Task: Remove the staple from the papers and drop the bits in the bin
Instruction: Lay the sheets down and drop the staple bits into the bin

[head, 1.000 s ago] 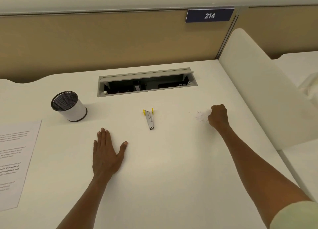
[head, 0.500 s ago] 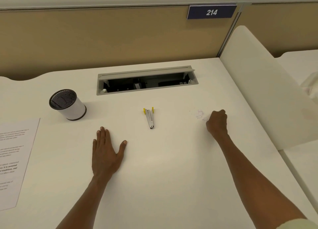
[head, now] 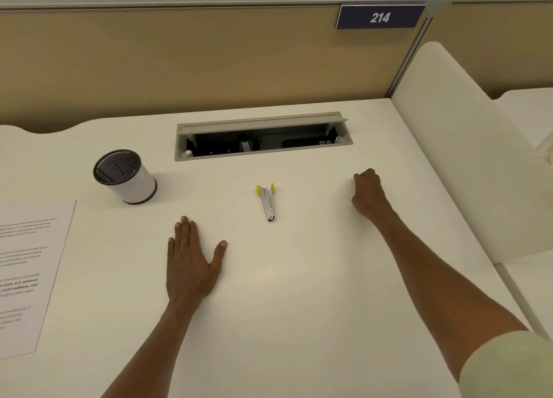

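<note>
the left hand (head: 191,263) lies flat on the white desk (head: 299,323), palm down, fingers extended and together, thumb spread to the side; it grips nothing. the right hand (head: 367,194) is curled into a loose fist with its knuckles toward the far edge of the desk, resting on or just above the surface; whether anything is held inside the fist cannot be told.

the staple remover (head: 267,201), metal with two yellow tabs, lies on the desk between the two hands, ahead of the left thumb and well apart from the right fist. neither hand touches it.

the bin (head: 125,176), a small white cylinder with a dark mesh interior, stands upright ahead of the left hand and to its outer side. the papers (head: 27,272), printed with text, lie flat further to the outer side of the left hand, partly cut off by the frame edge. the staple itself is too small to make out.

an open cable tray (head: 263,137) is recessed in the desk beyond both hands.
</note>
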